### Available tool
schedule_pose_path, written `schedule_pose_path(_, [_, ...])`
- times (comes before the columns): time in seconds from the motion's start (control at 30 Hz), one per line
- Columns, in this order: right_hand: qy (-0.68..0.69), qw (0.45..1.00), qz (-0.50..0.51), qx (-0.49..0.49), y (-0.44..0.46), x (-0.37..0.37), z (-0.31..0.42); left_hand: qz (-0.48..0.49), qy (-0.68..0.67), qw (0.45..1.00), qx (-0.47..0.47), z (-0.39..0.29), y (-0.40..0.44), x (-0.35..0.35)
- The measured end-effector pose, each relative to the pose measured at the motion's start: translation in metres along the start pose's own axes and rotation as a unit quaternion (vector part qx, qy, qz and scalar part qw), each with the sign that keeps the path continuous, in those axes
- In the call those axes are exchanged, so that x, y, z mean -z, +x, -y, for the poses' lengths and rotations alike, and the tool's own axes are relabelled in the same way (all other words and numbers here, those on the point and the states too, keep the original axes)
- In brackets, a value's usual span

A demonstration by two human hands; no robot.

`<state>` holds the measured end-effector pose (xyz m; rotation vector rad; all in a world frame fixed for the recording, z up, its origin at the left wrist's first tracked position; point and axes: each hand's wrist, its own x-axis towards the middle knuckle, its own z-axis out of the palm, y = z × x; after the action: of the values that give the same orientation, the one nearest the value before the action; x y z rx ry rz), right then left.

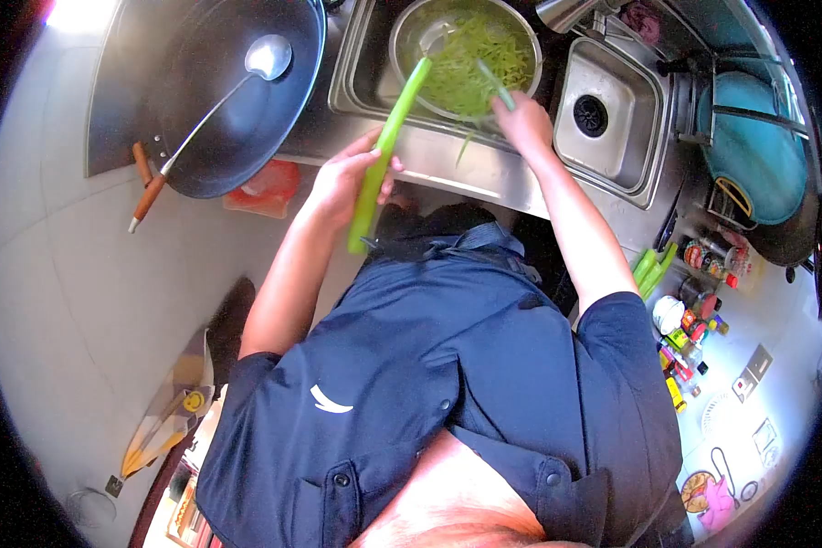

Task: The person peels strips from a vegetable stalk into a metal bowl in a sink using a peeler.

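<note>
My left hand [345,179] is closed around a long bright green celery stalk [382,163]. The stalk is tilted, its upper end reaching over the near left rim of a steel bowl [402,66]. Pale green shreds [479,68] fill much of that bowl, and a few hang at its near rim. A slim pale green tool [497,86] is gripped in my right hand [526,122], over the bowl's near right side. Its far end is blurred, so I cannot tell its kind. The tool and the stalk are apart.
The bowl stands in the left sink basin [347,82]; a second basin [603,151] is to its right. At left, a ladle [268,57] rests in a large wok [201,119]. More green stalks [650,269] lie right of me, near several bottles and jars [685,342].
</note>
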<state>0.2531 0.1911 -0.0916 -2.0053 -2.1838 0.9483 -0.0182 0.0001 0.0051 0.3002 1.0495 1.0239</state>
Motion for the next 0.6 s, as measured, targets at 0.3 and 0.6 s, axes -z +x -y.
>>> schedule_pose_path(0.3, [-0.077, 0.988, 0.096, 0.098, -0.047, -0.014, 0.013, 0.004, -0.018, 1.0, -0.001, 0.013, -0.008, 0.016])
schedule_pose_path(0.6, [0.096, 0.98, -0.125, 0.124, -0.029, 0.019, 0.038, -0.015, 0.0, 1.0, 0.009, 0.007, -0.019, 0.012])
